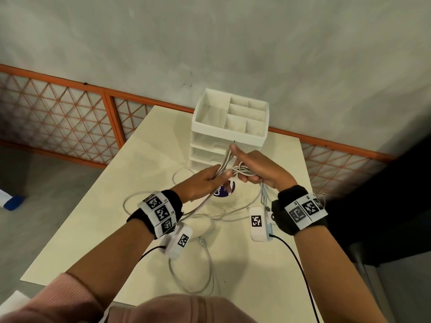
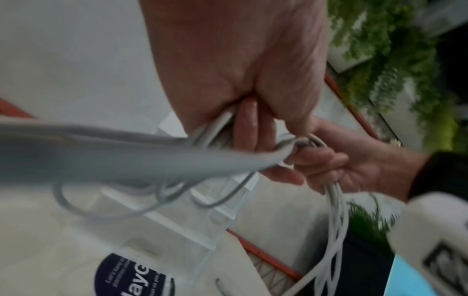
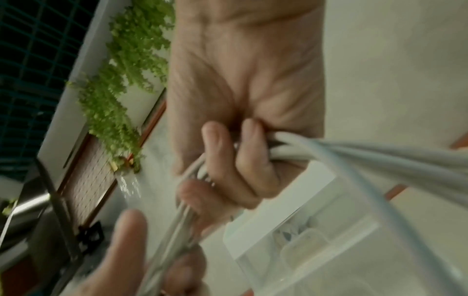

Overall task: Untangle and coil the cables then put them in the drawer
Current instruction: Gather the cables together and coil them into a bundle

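A bundle of white cables (image 1: 235,170) hangs between both hands above the cream table (image 1: 93,229), just in front of the white drawer unit (image 1: 229,127). My left hand (image 1: 205,180) grips several strands (image 2: 222,128) in its curled fingers. My right hand (image 1: 258,169) holds the other side of the bundle (image 3: 291,152) with curled fingers, thumb pointing up. More cable loops (image 1: 198,269) trail down onto the table below my wrists. The unit's drawers look closed in the head view.
The drawer unit has an open compartment tray (image 1: 233,113) on top and stands at the table's far edge by a grey wall. A round purple sticker (image 1: 225,190) lies under the hands. An orange lattice fence (image 1: 70,117) runs behind. Black wrist-camera leads (image 1: 300,271) hang near me.
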Motion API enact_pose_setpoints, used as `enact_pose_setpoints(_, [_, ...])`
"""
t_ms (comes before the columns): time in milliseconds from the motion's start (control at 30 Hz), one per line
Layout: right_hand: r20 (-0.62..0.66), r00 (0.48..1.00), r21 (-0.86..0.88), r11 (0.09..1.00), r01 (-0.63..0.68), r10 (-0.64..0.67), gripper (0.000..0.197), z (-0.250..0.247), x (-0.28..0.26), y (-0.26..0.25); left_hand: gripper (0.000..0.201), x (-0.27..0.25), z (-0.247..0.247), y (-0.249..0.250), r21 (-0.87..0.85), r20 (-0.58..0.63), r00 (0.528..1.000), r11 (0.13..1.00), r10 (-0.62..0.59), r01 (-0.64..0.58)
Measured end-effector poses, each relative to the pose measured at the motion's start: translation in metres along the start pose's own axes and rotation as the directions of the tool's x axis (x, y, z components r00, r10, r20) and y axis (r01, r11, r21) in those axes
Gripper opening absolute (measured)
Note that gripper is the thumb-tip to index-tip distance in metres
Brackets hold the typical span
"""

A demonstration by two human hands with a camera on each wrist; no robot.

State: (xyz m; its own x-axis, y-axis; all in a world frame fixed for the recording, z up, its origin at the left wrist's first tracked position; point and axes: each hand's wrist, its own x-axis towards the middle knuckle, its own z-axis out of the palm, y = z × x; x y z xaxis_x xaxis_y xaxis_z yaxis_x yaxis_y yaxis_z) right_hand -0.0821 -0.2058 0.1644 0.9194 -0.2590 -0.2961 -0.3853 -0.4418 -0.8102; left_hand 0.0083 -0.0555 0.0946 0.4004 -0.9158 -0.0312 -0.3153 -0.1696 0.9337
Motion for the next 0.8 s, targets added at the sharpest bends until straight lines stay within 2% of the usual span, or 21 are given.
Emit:
enact_pose_setpoints(67, [-0.069, 0.998, 0.076, 0.997, 0.015, -0.010, 0.087, -0.003, 0.004, 0.004, 0.047, 0.001, -0.002, -0.004, -0.040, -0.013, 1.000, 0.999, 0.017, -0.017])
enact_pose_setpoints(133, [-0.017, 1.000, 0.165, 0.986, 0.028, -0.025, 0.084, -0.005, 0.004, 0.011, 0.033, 0.001, -0.005, -0.002, -0.067, -0.053, 0.998, 0.997, 0.041, -0.044])
enact_pose_setpoints(167, [0.026, 0.998, 0.195, 0.980, 0.045, -0.052, 0.075, -0.006, 0.003, 0.016, 0.023, 0.001, -0.006, 0.002, -0.075, -0.075, 0.996, 0.995, 0.055, -0.061])
enact_pose_setpoints(200, [0.051, 0.995, 0.229, 0.971, 0.075, -0.089, 0.057, -0.007, 0.002, 0.022, 0.016, 0.002, -0.008, 0.005, -0.076, -0.104, 0.992, 0.994, 0.071, -0.079])
enact_pose_setpoints(267, [0.043, 0.988, 0.303, 0.944, 0.130, -0.150, 0.017, -0.009, 0.000, 0.033, 0.020, 0.002, -0.016, 0.010, -0.028, -0.187, 0.977, 0.994, 0.102, -0.109])
enact_pose_setpoints(367, [-0.148, 0.976, 0.277, 0.941, 0.195, -0.158, 0.019, -0.010, 0.001, 0.046, 0.029, 0.004, -0.029, 0.012, 0.074, -0.281, 0.955, 0.994, 0.095, -0.077])
enact_pose_setpoints(467, [-0.320, 0.925, 0.096, 0.964, 0.246, -0.204, 0.025, -0.009, 0.006, 0.047, 0.038, 0.008, -0.035, 0.014, 0.182, -0.339, 0.936, 0.983, 0.097, -0.036])
enact_pose_setpoints(533, [-0.362, 0.891, -0.060, 0.961, 0.270, -0.273, 0.027, -0.007, 0.010, 0.046, 0.040, 0.009, -0.036, 0.016, 0.198, -0.381, 0.919, 0.980, 0.102, -0.026])
enact_pose_setpoints(567, [-0.374, 0.885, -0.078, 0.960, 0.270, -0.279, 0.026, -0.006, 0.011, 0.045, 0.040, 0.009, -0.037, 0.016, 0.194, -0.390, 0.915, 0.981, 0.102, -0.026])
enact_pose_setpoints(633, [-0.384, 0.893, 0.004, 0.967, 0.256, -0.235, 0.026, -0.008, 0.012, 0.044, 0.036, 0.008, -0.039, 0.018, 0.194, -0.400, 0.910, 0.981, 0.105, -0.028])
enact_pose_setpoints(733, [-0.365, 0.920, 0.264, 0.933, 0.246, -0.140, 0.026, -0.013, 0.010, 0.044, 0.026, 0.006, -0.043, 0.018, 0.208, -0.410, 0.903, 0.977, 0.124, -0.040])
enact_pose_setpoints(800, [-0.345, 0.930, 0.272, 0.935, 0.229, -0.127, 0.024, -0.015, 0.008, 0.042, 0.023, 0.004, -0.046, 0.019, 0.221, -0.390, 0.910, 0.974, 0.144, -0.059])
